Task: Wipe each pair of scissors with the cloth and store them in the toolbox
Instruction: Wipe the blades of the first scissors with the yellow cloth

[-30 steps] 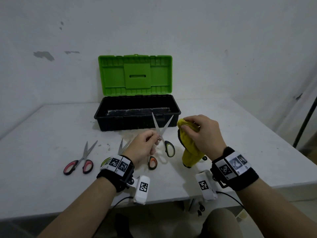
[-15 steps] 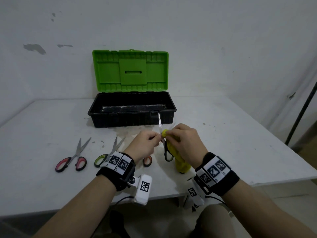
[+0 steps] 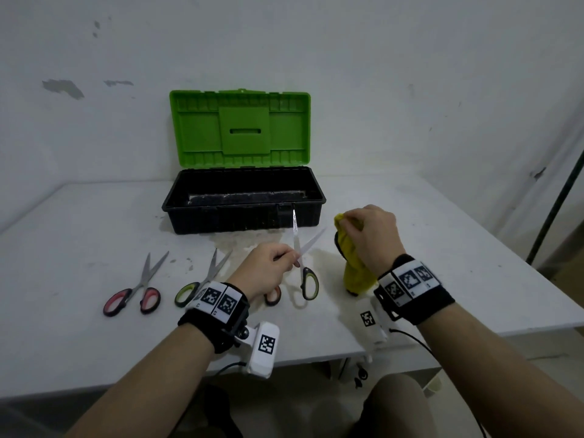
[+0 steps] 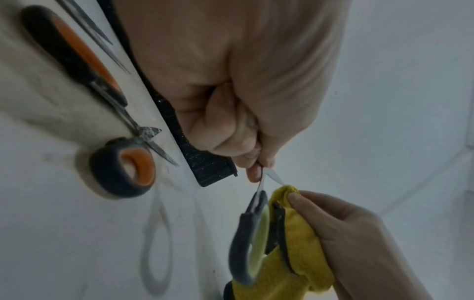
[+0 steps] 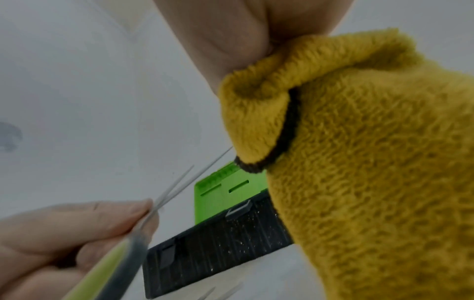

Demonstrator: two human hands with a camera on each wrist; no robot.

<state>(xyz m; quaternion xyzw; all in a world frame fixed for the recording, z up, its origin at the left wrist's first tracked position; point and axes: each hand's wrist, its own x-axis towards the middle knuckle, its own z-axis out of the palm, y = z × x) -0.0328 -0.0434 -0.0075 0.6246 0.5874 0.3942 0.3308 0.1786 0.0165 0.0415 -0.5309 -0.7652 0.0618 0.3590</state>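
Observation:
My left hand (image 3: pixel 292 259) pinches a grey-and-green-handled pair of scissors (image 3: pixel 307 281) near its pivot, blades spread and pointing up in front of the toolbox (image 3: pixel 177 213). In the left wrist view the same pinch (image 4: pixel 259 172) shows, with the handle (image 4: pixel 247 243) hanging below. My right hand (image 3: pixel 346 221) grips a yellow cloth (image 3: pixel 355 267) just right of the blades, apart from them; the cloth (image 5: pixel 359 162) fills the right wrist view. The toolbox is black with its green lid (image 3: pixel 240 128) standing open.
Three more pairs lie on the white table (image 3: pixel 79 222): red-handled scissors (image 3: pixel 132 295) at the left, green-handled scissors (image 3: pixel 189 290) partly behind my left wrist, and orange-handled scissors (image 3: pixel 273 295) under my left hand. The table's front edge is near my wrists.
Half a second ago the cloth was against the blade with both hands together. The right hand has since drawn the cloth off to the right, and the blades stand spread.

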